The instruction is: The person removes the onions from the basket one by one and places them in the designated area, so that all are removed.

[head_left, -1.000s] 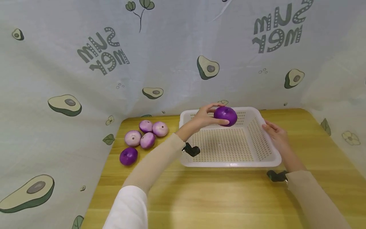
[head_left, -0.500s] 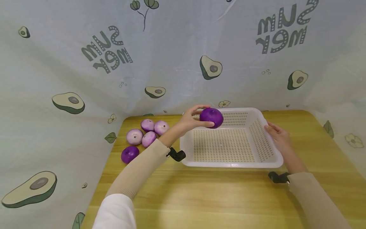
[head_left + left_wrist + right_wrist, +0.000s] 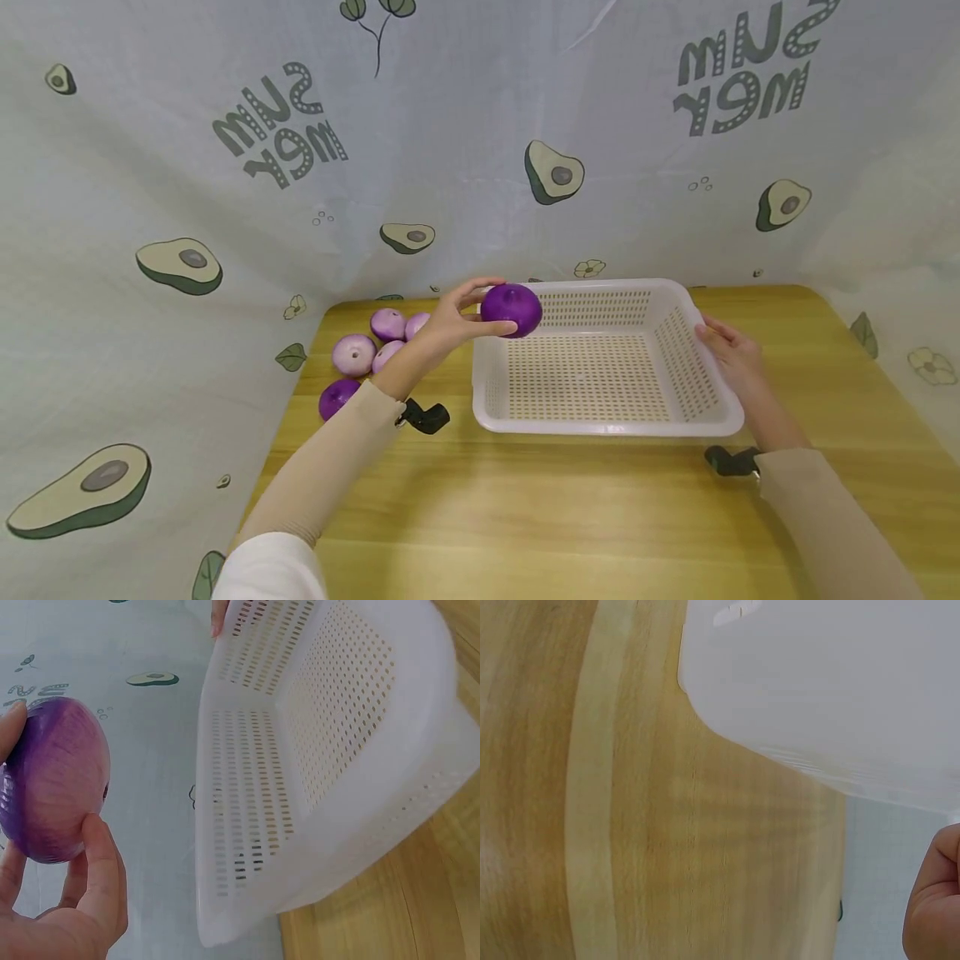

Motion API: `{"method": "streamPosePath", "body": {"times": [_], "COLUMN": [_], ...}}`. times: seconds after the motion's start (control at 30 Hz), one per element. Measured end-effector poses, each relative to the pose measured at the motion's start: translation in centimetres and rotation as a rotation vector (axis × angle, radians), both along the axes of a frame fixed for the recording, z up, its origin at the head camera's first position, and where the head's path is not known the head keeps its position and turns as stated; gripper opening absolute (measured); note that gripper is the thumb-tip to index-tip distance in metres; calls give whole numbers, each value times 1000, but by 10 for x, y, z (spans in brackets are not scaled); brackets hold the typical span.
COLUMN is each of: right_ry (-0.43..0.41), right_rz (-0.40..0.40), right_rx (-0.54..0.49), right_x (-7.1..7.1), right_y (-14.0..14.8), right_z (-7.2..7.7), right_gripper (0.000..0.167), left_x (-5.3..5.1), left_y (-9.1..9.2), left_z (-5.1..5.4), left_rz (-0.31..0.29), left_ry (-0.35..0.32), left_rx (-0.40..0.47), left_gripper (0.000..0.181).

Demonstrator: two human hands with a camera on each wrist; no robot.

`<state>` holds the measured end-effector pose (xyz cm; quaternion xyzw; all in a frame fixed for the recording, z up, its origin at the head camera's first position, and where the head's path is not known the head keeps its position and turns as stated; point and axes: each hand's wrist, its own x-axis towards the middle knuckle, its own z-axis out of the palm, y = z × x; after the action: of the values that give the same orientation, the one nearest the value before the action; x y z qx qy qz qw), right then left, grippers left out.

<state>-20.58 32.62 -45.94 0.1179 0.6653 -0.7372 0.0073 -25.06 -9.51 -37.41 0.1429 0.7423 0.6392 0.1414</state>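
Note:
My left hand (image 3: pixel 442 329) holds a purple onion (image 3: pixel 512 311) between thumb and fingers, above the far left corner of a white perforated basket (image 3: pixel 607 428). In the left wrist view the onion (image 3: pixel 64 780) is deep purple on one side and paler pink on the other, clear of the basket's rim. My right hand (image 3: pixel 737 360) grips the basket's right rim, thumb over the edge. No onion lies inside the basket. The right wrist view shows the basket's smooth outer wall (image 3: pixel 817 682) and only part of the right hand (image 3: pixel 934 900).
Several pale purple onions (image 3: pixel 354 355) sit in a group at the table's far left, partly behind the left forearm. A darker purple onion (image 3: pixel 338 398) lies nearer, partly covered by the sleeve. A printed cloth (image 3: pixel 465 158) hangs behind the wooden table (image 3: pixel 570 517).
My left hand has carried the onion leftward, from over the basket's middle to its left end. The right hand keeps its grip on the rim, and the basket has hardly moved.

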Motion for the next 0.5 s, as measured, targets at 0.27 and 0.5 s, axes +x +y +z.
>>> {"method": "streamPosePath", "body": {"times": [0.27,0.5], "right_ry": [16,23], "right_rz": [11,7], "right_rx": [-6,-43], "right_x": [-1,-4], "right_y": [0,3], "right_z": [-1,-9], "right_gripper": [63,63], "left_x": [6,17], "left_y": [-37,-62], "left_z": [1,-2], "left_rz": [68,109], "left_ry": [2,-38], "left_rx": [-44,-52], "left_gripper": [65,68]}}
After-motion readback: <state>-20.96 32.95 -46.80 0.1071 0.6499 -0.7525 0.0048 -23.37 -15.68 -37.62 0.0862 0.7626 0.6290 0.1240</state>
